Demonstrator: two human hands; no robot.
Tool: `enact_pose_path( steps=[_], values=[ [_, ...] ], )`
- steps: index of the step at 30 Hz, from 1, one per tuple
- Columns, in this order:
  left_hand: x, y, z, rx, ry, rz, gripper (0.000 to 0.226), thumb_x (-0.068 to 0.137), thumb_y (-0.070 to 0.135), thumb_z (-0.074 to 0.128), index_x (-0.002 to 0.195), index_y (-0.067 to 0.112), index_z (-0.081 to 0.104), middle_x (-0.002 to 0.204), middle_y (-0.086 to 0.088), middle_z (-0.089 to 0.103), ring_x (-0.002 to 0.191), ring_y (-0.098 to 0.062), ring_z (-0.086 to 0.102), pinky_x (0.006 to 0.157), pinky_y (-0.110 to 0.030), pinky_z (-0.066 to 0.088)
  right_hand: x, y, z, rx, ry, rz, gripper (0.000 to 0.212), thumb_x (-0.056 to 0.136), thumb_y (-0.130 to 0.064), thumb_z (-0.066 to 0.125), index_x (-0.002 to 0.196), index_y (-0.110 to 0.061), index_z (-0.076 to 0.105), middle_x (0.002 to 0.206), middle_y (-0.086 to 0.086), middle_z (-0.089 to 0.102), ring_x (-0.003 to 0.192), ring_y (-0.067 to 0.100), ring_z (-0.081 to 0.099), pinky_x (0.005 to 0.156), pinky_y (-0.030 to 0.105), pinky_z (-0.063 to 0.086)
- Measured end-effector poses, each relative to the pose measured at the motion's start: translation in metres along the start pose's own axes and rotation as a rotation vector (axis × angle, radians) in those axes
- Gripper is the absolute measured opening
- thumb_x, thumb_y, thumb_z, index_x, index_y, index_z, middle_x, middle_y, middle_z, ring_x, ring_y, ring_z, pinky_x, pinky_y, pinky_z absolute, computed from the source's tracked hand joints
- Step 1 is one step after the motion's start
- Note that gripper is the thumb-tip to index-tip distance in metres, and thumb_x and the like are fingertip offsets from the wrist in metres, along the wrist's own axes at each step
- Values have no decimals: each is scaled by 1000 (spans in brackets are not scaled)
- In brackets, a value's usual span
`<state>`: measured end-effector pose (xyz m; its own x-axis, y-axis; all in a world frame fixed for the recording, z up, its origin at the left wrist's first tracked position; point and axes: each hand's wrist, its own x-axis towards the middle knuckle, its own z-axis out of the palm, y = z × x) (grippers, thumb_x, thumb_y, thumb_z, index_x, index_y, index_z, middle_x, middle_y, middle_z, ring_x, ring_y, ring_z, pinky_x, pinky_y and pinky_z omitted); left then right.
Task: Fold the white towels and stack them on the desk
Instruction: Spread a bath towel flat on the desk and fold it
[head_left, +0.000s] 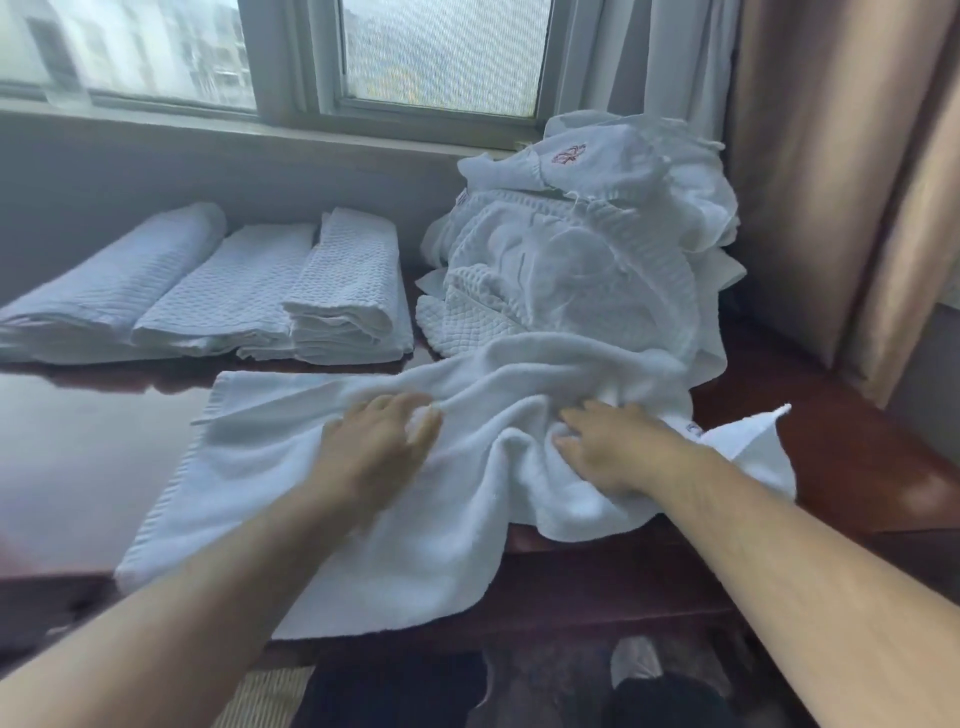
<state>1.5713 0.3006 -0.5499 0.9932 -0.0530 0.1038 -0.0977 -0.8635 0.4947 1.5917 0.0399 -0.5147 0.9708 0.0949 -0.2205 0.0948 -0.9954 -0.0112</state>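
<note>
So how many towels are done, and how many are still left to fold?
Three folded stacks already lie by the window. Right now the left hand and right hand are on one crumpled towel spread on the desk, not folded yet. A jumbled pile still waits; I can't count it.

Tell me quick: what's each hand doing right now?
Left hand: open, fingers flat, pressing the spread towel.
Right hand: open, resting on the same towel's bunched folds.
</note>
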Motion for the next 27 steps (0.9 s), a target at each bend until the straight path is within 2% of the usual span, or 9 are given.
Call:
enact_pose_path(
  steps=[4, 6, 9, 12, 16, 18, 21, 23, 27],
  values=[
    [2, -25, -5, 185, -174, 19, 113, 58, 91, 42, 156, 44, 14, 165, 13, 17, 152, -17, 10, 120, -47, 12, -14, -4, 6, 138, 124, -219, 33, 97, -54, 44, 124, -42, 60, 113, -19, 65, 107, 7, 58, 91, 27, 44],
    [4, -38, -18, 174, -215, 18, 122, 49, 95, 43, 156, 47, 10, 166, 15, 13, 153, -17, 6, 123, -47, 8, -13, -3, 1, 293, 91, -276, 35, 95, -44, 59, 130, -43, 60, 123, -24, 62, 103, -7, 57, 92, 17, 43],
    [3, -54, -29, 246, -236, -25, 106, 63, 95, 35, 156, 48, 17, 167, 15, 9, 154, -17, 1, 124, -47, -2, -1, -1, 0, 92, 213, -41, 50, 96, -41, 60, 142, -22, 53, 151, -3, 39, 130, 18, 48, 104, 32, 40],
    [2, -40, -17, 254, -24, -35, 56, 96, 64, 34, 147, 39, 42, 160, 7, 32, 149, -22, 20, 123, -46, 7, 9, -3, 4, -41, 228, 236, 74, 89, -65, 60, 140, -12, 50, 145, 10, 43, 131, 33, 44, 105, 45, 43],
    [6, 19, 11, -66, 151, 257, 28, 102, 30, 49, 125, 31, 64, 136, 8, 58, 129, -16, 48, 107, -31, 33, 14, -11, 13, 393, 74, -133, 52, 98, -39, 59, 142, -13, 55, 150, 4, 48, 141, 25, 39, 113, 26, 31],
    [12, 45, 22, -98, 124, 327, 25, 100, 28, 53, 121, 32, 67, 133, 8, 60, 126, -17, 50, 106, -32, 38, 8, -3, 13, 540, 199, -155, 40, 95, -26, 63, 134, -15, 64, 146, -4, 53, 136, 15, 45, 101, 14, 30],
    [26, 70, 36, -27, 88, 374, 27, 98, 35, 54, 121, 36, 67, 135, 6, 57, 126, -21, 49, 104, -38, 42, -4, 21, 14, 277, 446, 82, 17, 93, -25, 56, 94, -17, 70, 105, 0, 63, 111, 27, 56, 79, 28, 42],
    [35, 80, 47, 59, -40, 321, 43, 95, 50, 52, 137, 42, 54, 148, 5, 45, 137, -24, 38, 109, -44, 38, -14, 35, 13, 133, 422, 188, 29, 93, -25, 50, 66, -13, 53, 80, -1, 50, 97, 28, 53, 64, 30, 34],
    [42, 71, 63, 253, -135, 178, 80, 81, 77, 37, 152, 42, 26, 162, -3, 23, 145, -30, 20, 117, -55, 17, -19, 64, 4, 79, 338, 323, 24, 90, -27, 49, 69, -16, 48, 77, 3, 55, 67, 23, 48, 53, 31, 28]
  ],
)
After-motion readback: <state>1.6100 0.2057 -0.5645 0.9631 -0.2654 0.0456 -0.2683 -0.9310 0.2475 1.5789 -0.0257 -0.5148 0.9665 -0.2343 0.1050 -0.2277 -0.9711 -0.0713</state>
